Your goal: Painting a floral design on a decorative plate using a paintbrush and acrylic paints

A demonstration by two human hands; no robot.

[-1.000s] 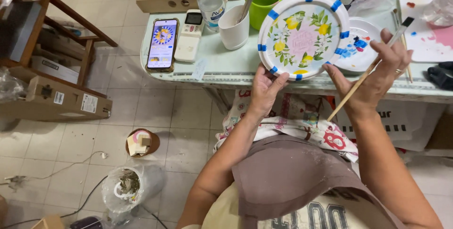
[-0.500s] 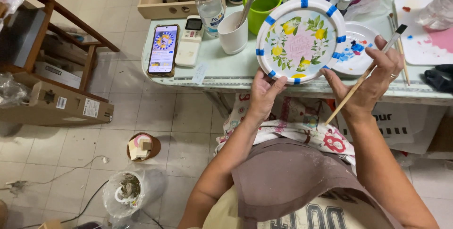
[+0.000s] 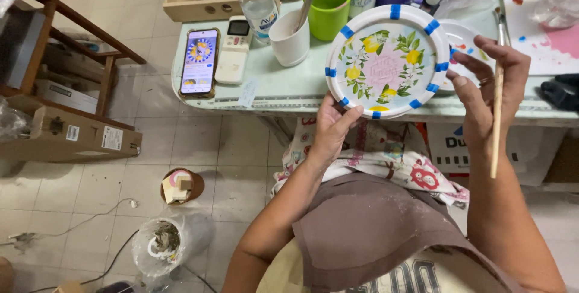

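Observation:
My left hand (image 3: 333,129) grips the lower rim of a round white plate (image 3: 387,60) painted with lemons, green leaves, a pink centre and blue rim marks. The plate is held up, tilted toward me, over the table's front edge. My right hand (image 3: 486,91) is at the plate's right rim, fingertips touching it, and holds a long wooden paintbrush (image 3: 497,100) pointing up and down. Behind the plate a white palette dish (image 3: 465,39) with paint spots lies on the table.
The pale green table (image 3: 283,85) carries a phone (image 3: 199,61), a white remote (image 3: 234,50), a white cup (image 3: 291,37), a green cup (image 3: 332,3), a purple cup, a water bottle (image 3: 256,0) and a wooden box. A wooden rack and cardboard box (image 3: 72,136) stand left on the tiled floor.
The plate has turned slightly and sits closer to me. My right hand has swung the paintbrush from slanted to nearly vertical and its fingers have come up against the plate's right rim.

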